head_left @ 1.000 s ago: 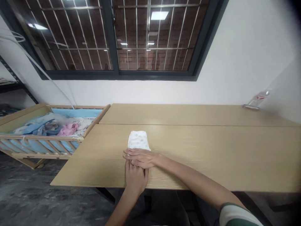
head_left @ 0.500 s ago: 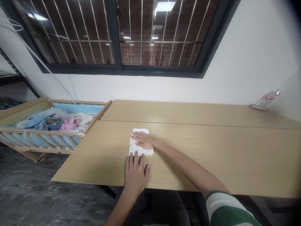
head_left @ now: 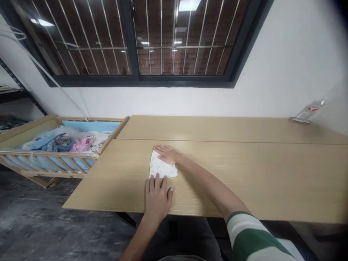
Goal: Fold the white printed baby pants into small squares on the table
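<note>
A small white patterned cloth (head_left: 161, 168) lies flat on the light wooden table (head_left: 239, 170). Across its far edge rests my right hand (head_left: 168, 155), palm down with the fingers stretched to the left, covering the cloth's upper right part. My left hand (head_left: 157, 197) lies flat at the near edge, fingers apart and pointing away from me, their tips touching or just beside the cloth's lower border. Neither hand grips anything.
Left of the table stands a wooden crib (head_left: 49, 154) with blue lining, holding blue clothes and a pink cloth (head_left: 82, 144). A clear plastic packet (head_left: 306, 114) leans at the back right corner. Behind is a barred window (head_left: 182, 43). A seam runs along the table.
My right hand has slid away from me from the cloth's middle to its far edge, uncovering more of its pattern. My left hand has stayed in place.
</note>
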Motion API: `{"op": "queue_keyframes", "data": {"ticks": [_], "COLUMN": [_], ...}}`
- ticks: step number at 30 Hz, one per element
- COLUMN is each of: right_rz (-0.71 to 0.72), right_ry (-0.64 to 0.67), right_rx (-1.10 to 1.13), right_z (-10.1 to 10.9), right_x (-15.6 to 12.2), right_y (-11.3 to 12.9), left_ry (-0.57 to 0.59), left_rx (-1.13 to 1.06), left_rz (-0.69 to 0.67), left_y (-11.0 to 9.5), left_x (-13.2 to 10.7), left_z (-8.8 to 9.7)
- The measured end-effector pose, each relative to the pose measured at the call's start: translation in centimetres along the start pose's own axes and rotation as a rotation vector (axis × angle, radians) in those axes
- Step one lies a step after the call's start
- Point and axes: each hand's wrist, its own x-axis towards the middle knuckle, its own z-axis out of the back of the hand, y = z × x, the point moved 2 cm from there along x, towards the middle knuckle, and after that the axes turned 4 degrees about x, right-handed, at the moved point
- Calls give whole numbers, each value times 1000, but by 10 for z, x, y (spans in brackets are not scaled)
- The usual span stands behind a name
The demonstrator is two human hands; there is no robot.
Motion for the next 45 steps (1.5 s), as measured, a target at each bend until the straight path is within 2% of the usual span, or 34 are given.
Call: {"op": "queue_keyframes", "data": {"ticks": [4,8,13,17,23,27,29,33,38,45], "right_rz": [-45,-19,40,34,4,-70,-115,-191,-270,-433], "right_ry": [-130,-299,-236,-253,-358,-320,-326,-428,-465,-515], "right_rx": [61,106,107,71,-34,-107,-74,109,205,222], "right_z": [9,18,9,-5,-20,-14,-8,5,14,27], "right_x": [-19,-68,-124,-140,-140,-138,-137,-136,-123,-89], "right_y": [18,46,72,74,75,87,93,94,82,51], "left_ry": [-1,4,105,159,173,184,184,183,178,175], "left_rx": [2,-56,-210,-234,-205,-200,-215,-259,-272,-197], "left_rz": [-46,-115,-135,-178,-221,-229,-219,-197,-112,95], "left_y": [7,24,59,84,93,89,86,78,71,64], "left_x": [-1,-3,14,35,52,52,50,56,89,136], "left_z": [0,-4,-10,-11,-8,-2,3,11,10,-11]}}
